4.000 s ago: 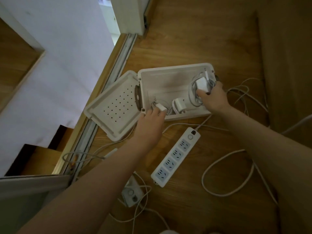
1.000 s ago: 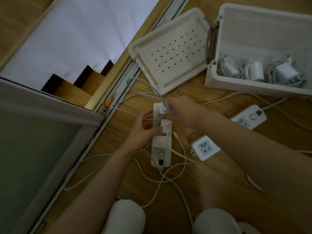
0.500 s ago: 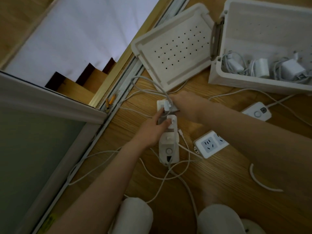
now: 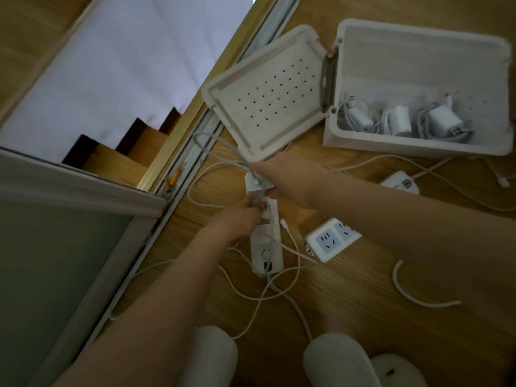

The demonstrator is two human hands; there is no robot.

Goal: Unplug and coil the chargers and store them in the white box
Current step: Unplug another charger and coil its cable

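Between the metal door track (image 4: 192, 160) on our left and the open white plastic box (image 4: 413, 148) further right, our right hand (image 4: 275, 178) clamps its fingers on the small white charger block (image 4: 255, 187) at the far end of the long white power strip (image 4: 269, 247), which our left hand (image 4: 237, 219) grips just beneath.

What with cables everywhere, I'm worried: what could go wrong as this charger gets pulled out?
If the left hand slips off the power strip, the strip may lift as the right hand pulls the charger. The loose cables crossing the strip could snag or tangle with the charger's lead.
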